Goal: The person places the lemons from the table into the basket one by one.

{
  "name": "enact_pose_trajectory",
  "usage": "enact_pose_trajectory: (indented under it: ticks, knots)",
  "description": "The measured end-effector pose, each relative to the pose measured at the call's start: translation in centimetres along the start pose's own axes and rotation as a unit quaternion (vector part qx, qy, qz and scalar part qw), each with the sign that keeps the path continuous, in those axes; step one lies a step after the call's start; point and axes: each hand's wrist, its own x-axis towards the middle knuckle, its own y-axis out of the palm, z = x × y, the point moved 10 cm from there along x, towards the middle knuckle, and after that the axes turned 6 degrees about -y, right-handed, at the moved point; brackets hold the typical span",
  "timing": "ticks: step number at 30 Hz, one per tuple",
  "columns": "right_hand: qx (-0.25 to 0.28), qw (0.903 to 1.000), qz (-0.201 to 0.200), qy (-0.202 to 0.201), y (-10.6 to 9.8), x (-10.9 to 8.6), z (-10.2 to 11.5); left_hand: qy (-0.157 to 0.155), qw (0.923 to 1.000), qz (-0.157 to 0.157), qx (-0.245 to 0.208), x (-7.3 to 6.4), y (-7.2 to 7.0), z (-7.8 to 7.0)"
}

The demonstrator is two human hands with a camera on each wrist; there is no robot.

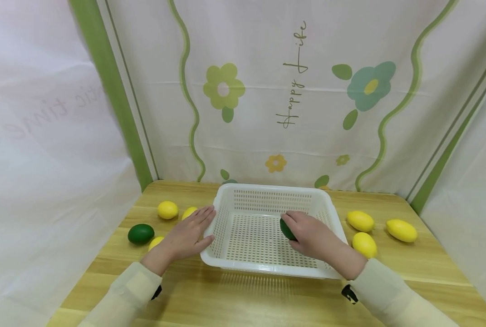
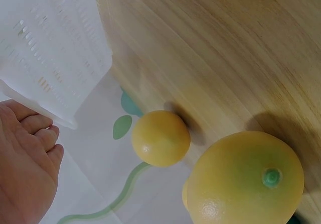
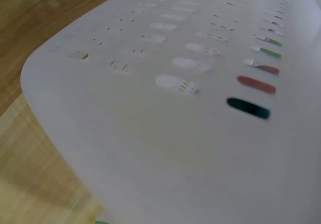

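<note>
A white plastic basket [image 1: 263,268] with slotted walls stands on the table between the two hands. My left hand [image 1: 191,234] rests against its left rim, fingers extended; the left wrist view shows this hand's fingers [image 2: 42,133] at the rim. Inside the basket, toward its right side, my right hand [image 1: 310,234] grips a dark green lime [image 1: 285,228], partly covered by the fingers. In the right wrist view the basket wall [image 3: 150,148] fills most of the picture and hides the hand; dark green and reddish patches show through its slots.
Left of the basket lie several yellow lemons [image 1: 167,210] and another dark green lime [image 1: 141,234], one lemon partly behind the left hand. Three yellow lemons [image 1: 360,221] lie to the right. A printed curtain [image 1: 251,136] hangs behind the wooden table [image 1: 243,304].
</note>
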Motion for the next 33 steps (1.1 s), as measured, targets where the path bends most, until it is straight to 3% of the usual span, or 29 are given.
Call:
enact_pose_trajectory:
  ticks: [10,33]
  knots:
    - [0.070,0.9924,0.097,0.027,2.0,-0.3,-0.1,0.006,0.9999,-0.010,-0.001,0.0,-0.3,-0.2]
    - [0.129,0.9780,0.151,0.063,4.1,-0.7,-0.3,0.004,1.0000,0.001,0.005,0.0,-0.3,-0.4]
